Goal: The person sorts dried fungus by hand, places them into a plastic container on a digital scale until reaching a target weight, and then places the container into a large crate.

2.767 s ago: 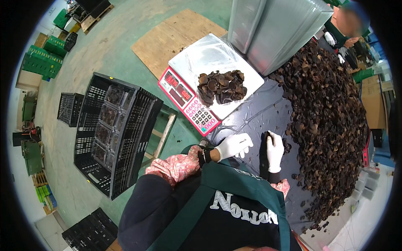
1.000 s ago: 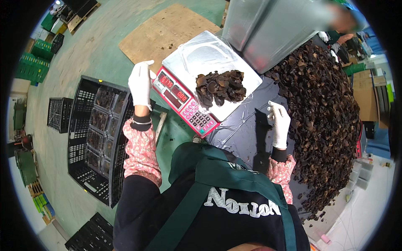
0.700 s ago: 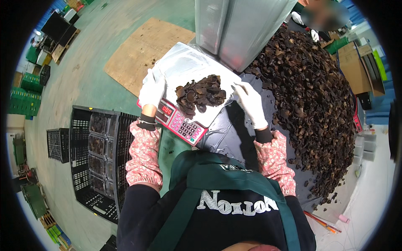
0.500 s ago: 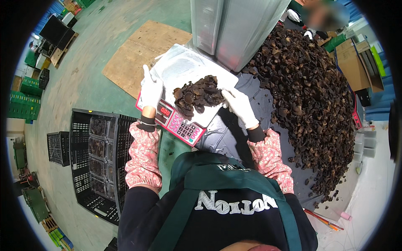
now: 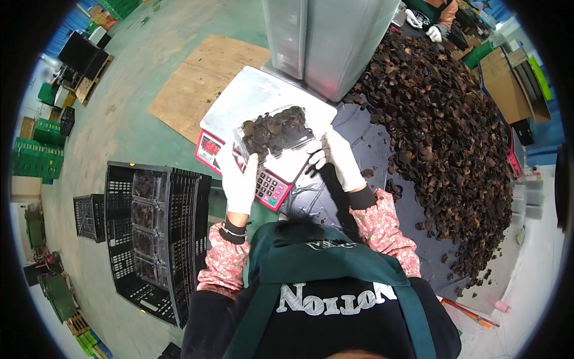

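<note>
A clear plastic box (image 5: 299, 141) filled with dark wood ear mushrooms (image 5: 276, 128) rests on the white plate of a weighing scale (image 5: 239, 99). My left hand (image 5: 237, 179), white-gloved, is over the scale's pink keypad (image 5: 272, 190), by the box's near left corner. Its thumb stands apart from the fingers, with nothing visible between them. Also gloved, my right hand (image 5: 342, 158) is just off the box's right side, thumb raised and fingers apart and bent. I cannot tell whether its fingertips touch the box.
A large heap of wood ears (image 5: 442, 137) covers the right of the dark sheet (image 5: 371, 143). Tall grey stacks of plastic trays (image 5: 335, 48) stand behind the scale. Left of me, a black crate (image 5: 122, 251) holds several filled clear boxes. Another person's gloved hand (image 5: 434, 34) is beyond the heap.
My left hand has come nearer to me, from the scale's left edge to over its keypad. My right hand has drawn back from the mushrooms. The box's clear sides now show more plainly.
</note>
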`<state>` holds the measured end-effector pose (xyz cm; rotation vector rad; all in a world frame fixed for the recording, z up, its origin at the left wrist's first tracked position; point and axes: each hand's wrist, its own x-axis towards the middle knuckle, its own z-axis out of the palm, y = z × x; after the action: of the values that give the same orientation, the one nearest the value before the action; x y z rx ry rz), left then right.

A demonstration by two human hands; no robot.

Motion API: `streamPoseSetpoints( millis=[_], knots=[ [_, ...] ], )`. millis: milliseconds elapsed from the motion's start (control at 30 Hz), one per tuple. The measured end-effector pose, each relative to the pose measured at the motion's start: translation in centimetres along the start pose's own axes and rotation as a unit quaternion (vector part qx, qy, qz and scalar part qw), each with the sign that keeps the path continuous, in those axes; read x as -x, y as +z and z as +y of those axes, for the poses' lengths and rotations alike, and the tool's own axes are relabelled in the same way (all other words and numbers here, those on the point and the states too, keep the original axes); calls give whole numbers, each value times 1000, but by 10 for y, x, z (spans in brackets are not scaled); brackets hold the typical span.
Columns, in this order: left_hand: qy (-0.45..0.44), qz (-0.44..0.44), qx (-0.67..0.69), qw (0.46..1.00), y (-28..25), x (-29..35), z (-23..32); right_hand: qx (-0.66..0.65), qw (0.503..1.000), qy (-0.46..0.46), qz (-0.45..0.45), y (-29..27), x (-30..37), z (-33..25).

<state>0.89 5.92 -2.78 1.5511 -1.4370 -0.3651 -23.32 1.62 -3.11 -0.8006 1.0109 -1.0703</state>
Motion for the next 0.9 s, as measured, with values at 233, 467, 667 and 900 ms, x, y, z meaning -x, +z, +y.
streamPoseSetpoints(
  millis=[233, 467, 667, 900],
  knots=[
    [-241, -168, 92, 951, -5, 6, -29, 99, 992, 60, -51, -6, 4, -13],
    [-282, -180, 406, 851, -13, 16, 6, 20, 980, 135, -145, -18, 1, -16],
    [-264, -146, 360, 883, -9, 16, 13, 54, 984, 110, -130, -16, 5, -17],
    [-275, -123, 448, 842, -4, 16, 10, 54, 997, 23, -54, -8, 18, -3]
  ],
)
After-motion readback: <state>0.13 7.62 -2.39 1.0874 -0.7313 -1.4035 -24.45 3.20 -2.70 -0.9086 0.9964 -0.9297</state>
